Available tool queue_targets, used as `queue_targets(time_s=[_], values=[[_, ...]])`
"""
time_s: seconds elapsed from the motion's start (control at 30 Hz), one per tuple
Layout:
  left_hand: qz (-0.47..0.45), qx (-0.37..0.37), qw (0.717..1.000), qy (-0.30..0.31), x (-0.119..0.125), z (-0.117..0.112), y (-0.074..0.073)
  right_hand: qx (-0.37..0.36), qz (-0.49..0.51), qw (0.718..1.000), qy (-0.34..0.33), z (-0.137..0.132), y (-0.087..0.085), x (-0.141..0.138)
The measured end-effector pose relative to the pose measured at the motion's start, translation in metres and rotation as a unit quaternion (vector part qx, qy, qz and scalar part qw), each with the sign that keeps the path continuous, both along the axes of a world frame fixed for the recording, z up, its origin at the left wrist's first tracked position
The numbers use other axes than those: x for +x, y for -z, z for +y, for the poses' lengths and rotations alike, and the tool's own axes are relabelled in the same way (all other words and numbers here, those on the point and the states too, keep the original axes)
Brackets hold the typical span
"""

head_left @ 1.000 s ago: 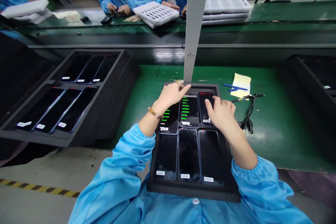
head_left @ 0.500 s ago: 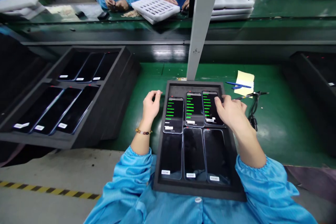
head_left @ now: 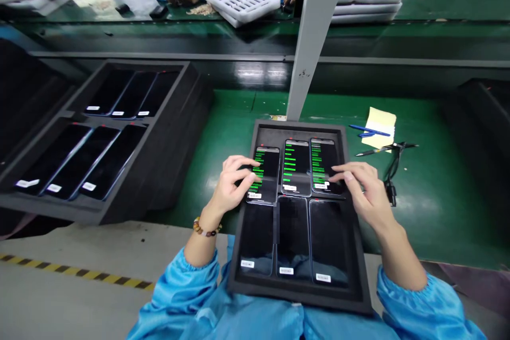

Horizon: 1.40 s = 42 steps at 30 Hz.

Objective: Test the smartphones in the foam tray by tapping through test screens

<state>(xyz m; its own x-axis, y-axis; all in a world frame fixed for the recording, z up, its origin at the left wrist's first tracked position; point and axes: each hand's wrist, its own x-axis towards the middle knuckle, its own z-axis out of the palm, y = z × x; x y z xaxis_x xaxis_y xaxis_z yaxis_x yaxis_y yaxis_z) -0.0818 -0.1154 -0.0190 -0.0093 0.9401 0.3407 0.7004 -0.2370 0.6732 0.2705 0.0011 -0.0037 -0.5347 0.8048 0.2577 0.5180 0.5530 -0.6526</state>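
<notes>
A black foam tray (head_left: 298, 297) rests in front of me, holding two rows of smartphones. In its far row the left phone (head_left: 268, 170), the middle phone (head_left: 297, 167) and the right phone (head_left: 322, 156) are lit with green lines of text. The near row, with its middle phone (head_left: 294, 239), has dark screens and small white labels. My left hand (head_left: 235, 183) is open, its fingers over the left lit phone. My right hand (head_left: 364, 188) is open too, fingertips at the lower part of the right lit phone. Whether the fingertips touch the glass I cannot tell.
A stack of black trays (head_left: 159, 133) with dark phones stands at left. Right of my tray are a yellow notepad (head_left: 380, 117), blue pens (head_left: 370, 130) and a black cable (head_left: 392, 170). A grey post (head_left: 308, 58) rises behind. People in blue sleeves work beyond, near white trays (head_left: 241, 2).
My left hand has moved right from beside the tray to over the left lit phone. My right hand has shifted slightly down and right, its fingers now extended. The view has tilted slightly.
</notes>
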Motion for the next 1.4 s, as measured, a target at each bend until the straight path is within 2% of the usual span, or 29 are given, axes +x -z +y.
queue_targets(time_s=[0.13,0.23,0.3,0.4,0.47,0.53,0.8,0.97,1.2,1.3,1.4], values=[[0.009,0.01,1.0,-0.027,0.006,0.008,-0.008,-0.024,-0.049,0.994,-0.092,0.002,-0.013,-0.036],[0.027,0.0,0.998,-0.049,0.006,0.01,-0.01,-0.073,-0.038,0.982,-0.169,0.002,-0.018,-0.043],[0.026,-0.001,0.998,-0.065,0.002,0.005,-0.006,-0.094,0.019,0.984,-0.152,0.002,-0.018,-0.031],[0.01,0.016,0.996,-0.089,-0.006,-0.003,0.004,-0.073,0.087,0.993,-0.018,0.003,-0.011,-0.003],[-0.001,0.025,0.995,-0.099,-0.008,-0.006,0.01,-0.053,0.093,0.993,0.054,0.002,-0.004,0.011],[-0.007,0.032,0.994,-0.107,-0.007,-0.007,0.014,-0.039,0.084,0.993,0.077,-0.001,0.003,0.018],[-0.014,0.064,0.989,-0.131,0.002,-0.01,0.018,0.011,0.012,1.0,0.02,-0.022,0.016,0.023],[-0.009,0.052,0.988,-0.146,0.003,-0.019,0.016,0.017,-0.004,1.0,0.012,-0.027,0.012,0.018],[0.005,0.037,0.988,-0.149,0.005,-0.03,0.011,0.006,-0.042,0.991,-0.13,-0.031,-0.005,-0.015],[0.009,0.033,0.991,-0.129,0.004,-0.04,0.008,0.005,-0.038,0.99,-0.136,-0.032,-0.005,-0.017],[0.003,0.042,0.996,-0.076,0.005,-0.049,0.004,0.009,-0.021,0.994,-0.109,-0.032,-0.003,-0.011]])
